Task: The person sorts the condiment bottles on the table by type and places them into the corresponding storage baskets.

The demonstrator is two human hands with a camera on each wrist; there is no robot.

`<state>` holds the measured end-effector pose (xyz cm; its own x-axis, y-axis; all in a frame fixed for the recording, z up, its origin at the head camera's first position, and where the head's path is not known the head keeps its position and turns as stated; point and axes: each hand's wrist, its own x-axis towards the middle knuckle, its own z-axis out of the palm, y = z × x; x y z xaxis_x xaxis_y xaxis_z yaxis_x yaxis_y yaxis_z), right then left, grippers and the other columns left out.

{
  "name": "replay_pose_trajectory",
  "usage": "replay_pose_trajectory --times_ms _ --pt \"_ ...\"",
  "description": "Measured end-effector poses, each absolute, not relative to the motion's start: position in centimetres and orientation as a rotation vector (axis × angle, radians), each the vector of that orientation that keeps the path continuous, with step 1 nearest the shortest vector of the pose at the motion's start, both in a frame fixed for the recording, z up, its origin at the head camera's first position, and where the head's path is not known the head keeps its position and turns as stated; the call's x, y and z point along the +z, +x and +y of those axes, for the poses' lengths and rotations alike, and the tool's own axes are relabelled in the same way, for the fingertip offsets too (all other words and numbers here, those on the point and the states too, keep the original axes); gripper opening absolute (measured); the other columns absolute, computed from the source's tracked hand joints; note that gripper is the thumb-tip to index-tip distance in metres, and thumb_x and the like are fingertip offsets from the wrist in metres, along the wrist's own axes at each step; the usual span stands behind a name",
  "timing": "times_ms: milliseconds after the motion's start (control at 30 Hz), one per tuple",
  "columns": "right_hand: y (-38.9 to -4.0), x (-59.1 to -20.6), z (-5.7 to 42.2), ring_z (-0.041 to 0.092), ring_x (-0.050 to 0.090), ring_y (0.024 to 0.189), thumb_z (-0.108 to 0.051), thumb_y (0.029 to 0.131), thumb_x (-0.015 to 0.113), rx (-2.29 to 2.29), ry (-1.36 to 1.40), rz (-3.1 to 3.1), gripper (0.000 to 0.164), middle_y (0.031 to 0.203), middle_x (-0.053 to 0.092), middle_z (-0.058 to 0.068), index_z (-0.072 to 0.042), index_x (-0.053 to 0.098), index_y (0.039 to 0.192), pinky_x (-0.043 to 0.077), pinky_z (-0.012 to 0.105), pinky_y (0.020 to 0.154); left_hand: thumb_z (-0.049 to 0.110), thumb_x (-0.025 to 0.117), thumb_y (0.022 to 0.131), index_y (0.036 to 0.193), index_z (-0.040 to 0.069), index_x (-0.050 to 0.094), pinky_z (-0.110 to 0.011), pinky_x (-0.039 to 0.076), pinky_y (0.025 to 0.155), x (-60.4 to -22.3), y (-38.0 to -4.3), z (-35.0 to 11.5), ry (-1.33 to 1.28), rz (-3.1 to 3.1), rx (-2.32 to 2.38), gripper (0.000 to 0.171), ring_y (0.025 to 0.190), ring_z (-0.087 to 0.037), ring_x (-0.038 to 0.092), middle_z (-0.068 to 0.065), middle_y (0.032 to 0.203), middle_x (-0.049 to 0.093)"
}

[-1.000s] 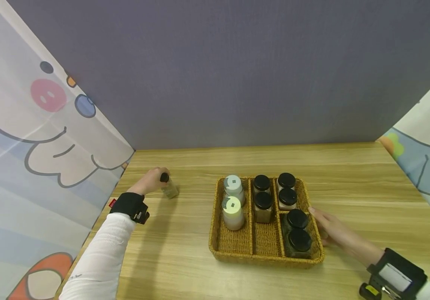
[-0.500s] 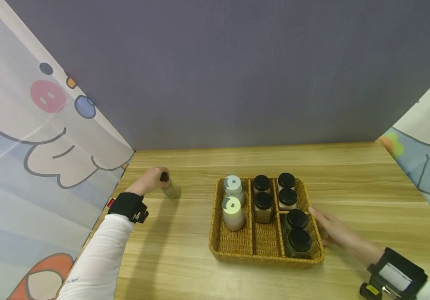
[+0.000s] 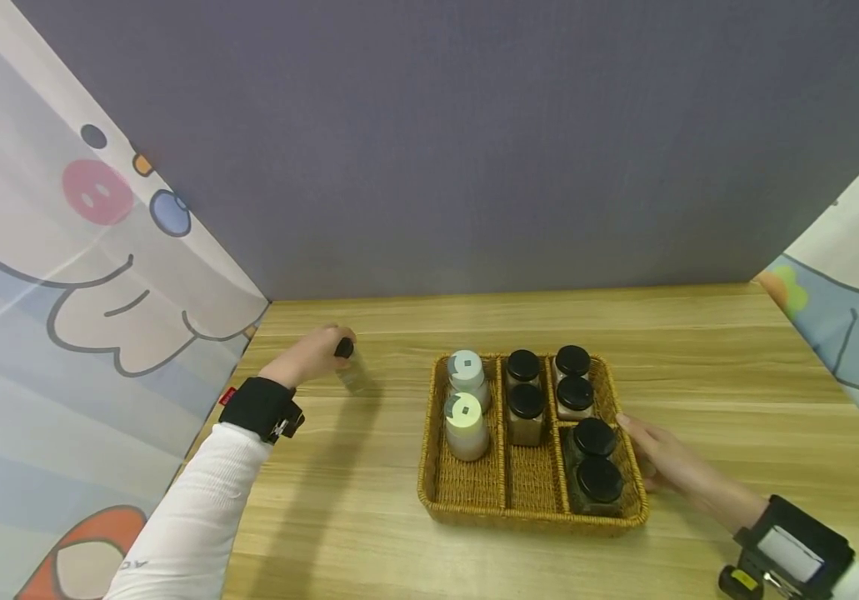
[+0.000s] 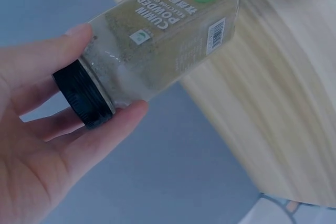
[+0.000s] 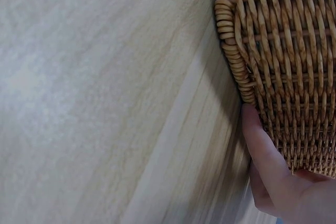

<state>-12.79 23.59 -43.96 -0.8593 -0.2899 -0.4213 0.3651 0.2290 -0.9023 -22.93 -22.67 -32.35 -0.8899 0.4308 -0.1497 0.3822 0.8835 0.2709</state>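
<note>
My left hand (image 3: 312, 354) pinches a clear jar of cumin powder (image 4: 163, 30) around its neck, just by the black lid (image 4: 84, 94). The jar leans, its base pointing to the right; whether that base touches the table cannot be told. A woven basket (image 3: 504, 508) with compartments stands in the middle of the table. Against its right side rests my right hand (image 3: 672, 462), one fingertip at the rim. The right wrist view shows straight fingers (image 5: 265, 150) touching the wicker wall (image 5: 294, 66); the other fingers are partly hidden.
Two white-capped jars (image 3: 466, 429) stand in the basket's left compartment. Black-lidded jars (image 3: 525, 408) fill parts of the middle and right ones. A grey wall (image 3: 504, 150) rises behind the wooden table (image 3: 369, 517), and a printed curtain (image 3: 62, 350) hangs at the left.
My left hand has shifted slightly right with the cumin jar, which now stands a little further from the left edge. The right hand and the basket have stayed still.
</note>
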Motion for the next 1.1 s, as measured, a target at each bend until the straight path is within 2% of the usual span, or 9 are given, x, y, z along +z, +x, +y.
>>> replay_pose_trajectory --times_ms 267,500,1100 --pt "-12.8 -44.0 23.6 0.047 0.03 0.119 -0.044 0.094 0.03 -1.677 0.074 1.992 0.073 0.137 0.009 0.036 0.01 0.006 0.137 0.051 0.046 0.076 0.005 0.062 0.081 0.115 -0.003 0.051 -0.032 0.046 0.07 -30.9 -22.4 -20.7 0.696 2.838 0.275 0.037 0.09 -0.026 0.053 -0.02 0.108 0.051" --pt "-12.9 -44.0 23.6 0.049 0.024 0.121 -0.045 0.094 0.03 -1.659 0.087 1.997 0.074 0.138 0.006 0.036 0.01 0.004 0.137 0.05 0.046 0.077 0.008 0.062 0.082 0.115 -0.002 0.051 -0.031 0.046 0.07 -29.9 -22.0 -19.1 0.769 2.811 0.228 0.036 0.089 -0.025 0.053 -0.019 0.109 0.051" --pt "-12.8 -44.0 23.6 0.049 0.022 0.122 -0.044 0.094 0.031 -1.707 0.065 1.967 0.074 0.138 0.004 0.036 0.01 0.004 0.137 0.05 0.047 0.078 0.006 0.061 0.082 0.113 0.0 0.053 -0.031 0.047 0.072 -26.5 -21.1 -15.7 0.93 2.799 0.212 0.033 0.089 -0.023 0.054 -0.017 0.109 0.052"
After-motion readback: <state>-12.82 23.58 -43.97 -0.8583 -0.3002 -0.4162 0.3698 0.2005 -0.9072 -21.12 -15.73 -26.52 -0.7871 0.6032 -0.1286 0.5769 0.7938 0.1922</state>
